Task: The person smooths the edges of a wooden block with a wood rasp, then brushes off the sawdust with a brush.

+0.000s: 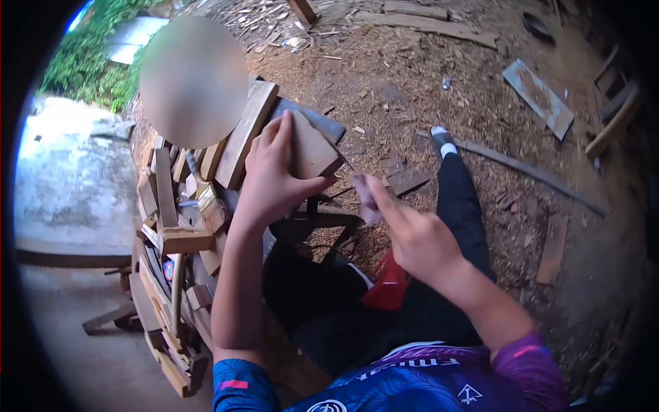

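Note:
My left hand (271, 165) is wrapped over a thick wooden block (309, 151), thumb along its near edge and fingers across its far side. The block is tilted over a dark flat surface (319, 122). My right hand (422, 240) is closed, index finger extended, on a thin tool with a pale purplish-grey end (367, 202). Its narrow dark strip reaches up to the block's right edge. What kind of tool it is, I cannot tell. A red piece of material (388, 285) lies by my lap below the right hand.
Stacked wood offcuts (165, 295) and a long plank (248, 130) stand to the left. Wood chips cover the ground (405, 82), where a weathered board (539, 98) and a long strip (528, 168) lie. My leg (463, 206) stretches out right. A blurred oval covers the upper left.

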The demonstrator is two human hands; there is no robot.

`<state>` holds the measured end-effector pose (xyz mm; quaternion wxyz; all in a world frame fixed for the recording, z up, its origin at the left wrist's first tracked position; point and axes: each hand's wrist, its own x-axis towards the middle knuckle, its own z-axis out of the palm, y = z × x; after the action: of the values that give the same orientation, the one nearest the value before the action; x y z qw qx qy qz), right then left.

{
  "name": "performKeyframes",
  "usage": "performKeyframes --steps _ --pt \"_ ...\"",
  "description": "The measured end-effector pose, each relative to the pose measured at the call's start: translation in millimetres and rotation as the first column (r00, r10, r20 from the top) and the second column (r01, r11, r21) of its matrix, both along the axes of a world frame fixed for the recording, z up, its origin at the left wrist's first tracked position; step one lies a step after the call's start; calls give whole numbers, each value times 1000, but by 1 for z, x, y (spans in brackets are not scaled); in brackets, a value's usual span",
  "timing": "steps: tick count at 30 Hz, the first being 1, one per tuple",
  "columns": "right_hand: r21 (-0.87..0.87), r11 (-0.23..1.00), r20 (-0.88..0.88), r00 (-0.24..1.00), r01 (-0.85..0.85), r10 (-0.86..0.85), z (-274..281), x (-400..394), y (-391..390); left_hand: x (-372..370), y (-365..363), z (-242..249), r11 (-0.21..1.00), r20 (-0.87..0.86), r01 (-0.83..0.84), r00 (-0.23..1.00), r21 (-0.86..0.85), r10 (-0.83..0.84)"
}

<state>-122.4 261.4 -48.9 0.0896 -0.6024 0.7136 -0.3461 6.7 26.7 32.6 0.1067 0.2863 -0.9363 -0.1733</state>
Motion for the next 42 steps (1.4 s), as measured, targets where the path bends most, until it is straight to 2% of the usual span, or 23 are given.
performKeyframes --steps 1,4,5,8,9,11,14,15,18,20,21,24,26,29,30,31,33,38,42 --pt "-37 999 34 999 2 0 4 1 2 2 -3 0 1000 5 3 1000 -26 -3" --pt "-83 996 -55 998 14 -19 9 -11 -45 2 -7 -9 998 -24 17 1000 -59 -19" --pt "-46 999 -89 996 7 -11 19 -11 -57 2 -5 -9 1000 -47 3 999 -25 -4" --pt "-101 994 -57 998 29 -34 6 -5 -40 2 -1 -7 998 -52 7 999 -61 -11" --pt "-70 997 -88 995 31 -38 5 0 -20 2 0 -5 997 -42 -1 999 -80 -2" --pt "-221 975 -31 999 14 -21 -6 2 -10 2 2 -9 988 -44 -18 999 -151 11" --pt "-12 999 -34 999 35 -36 17 -4 -43 3 -4 -15 990 -76 -2 997 -142 -9" --pt "63 997 -48 998 44 -41 25 -8 -54 3 -2 -15 997 -120 -12 993 -73 4" --pt "-54 997 40 998 47 -45 16 0 -43 4 -1 -16 995 -141 -16 990 -94 3" --pt "-164 986 -29 999 16 -21 1 2 -21 4 -1 -20 990 -151 -30 989 -136 9" --pt "-223 975 -51 999 4 -16 -3 5 -13 3 3 -11 996 -77 -48 996 -70 43" --pt "-78 997 -57 998 22 -27 10 -2 -29 4 5 -10 995 -84 -68 995 -70 62" --pt "-88 996 -86 996 28 -35 17 -6 -47 4 2 -16 997 -159 -55 986 -47 47" --pt "-46 998 -86 995 49 -53 16 3 -35 7 5 -13 999 -143 -53 988 0 52" --pt "-114 993 -55 998 16 -22 5 6 -17 6 1 -13 998 -126 -55 991 -18 52" --pt "-138 990 -97 995 24 -37 -2 10 -1 5 0 -16 998 -133 -60 990 -35 55" --pt "-120 992 -125 991 37 -52 -2 11 8 5 1 -18 995 -135 -83 988 -49 76" --pt "-33 999 -89 996 23 -26 17 -4 -50 6 0 -18 999 -171 -42 984 -10 39" --pt "-88 996 -91 996 6 -14 12 3 -16 4 2 -19 997 -142 -74 987 -31 69"
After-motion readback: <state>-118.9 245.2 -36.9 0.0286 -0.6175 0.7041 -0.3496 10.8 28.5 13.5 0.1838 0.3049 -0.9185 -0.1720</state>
